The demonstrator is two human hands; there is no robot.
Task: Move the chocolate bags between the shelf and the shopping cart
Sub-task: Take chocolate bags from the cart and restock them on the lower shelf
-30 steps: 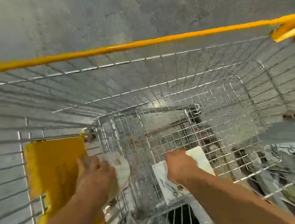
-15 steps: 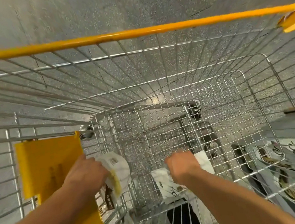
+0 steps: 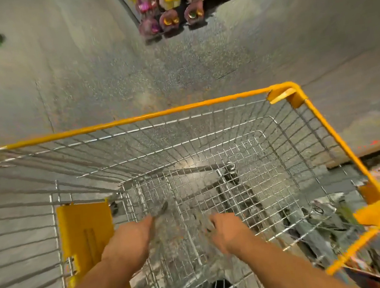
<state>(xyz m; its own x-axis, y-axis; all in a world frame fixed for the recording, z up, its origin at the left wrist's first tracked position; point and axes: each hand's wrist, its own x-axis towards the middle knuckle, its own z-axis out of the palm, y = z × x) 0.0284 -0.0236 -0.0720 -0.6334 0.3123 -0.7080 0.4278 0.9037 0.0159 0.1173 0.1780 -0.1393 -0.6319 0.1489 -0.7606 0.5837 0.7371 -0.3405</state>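
Speckled grey floor (image 3: 198, 69) — a rack (image 3: 167, 5) of colourful packets at the far edge.

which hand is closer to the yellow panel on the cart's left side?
Left. The left hand is just right of the yellow panel, nearly beside it. The right hand is farther right, over the middle of the cart.

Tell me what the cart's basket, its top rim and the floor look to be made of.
Basket: thin steel-looking wire mesh, shiny silver, probably plated; it glints and is see-through.
Top rim: glossy yellow, likely plastic or coated tube; the look leaves it open.
Floor: hard speckled grey, seemingly polished concrete or terrazzo.
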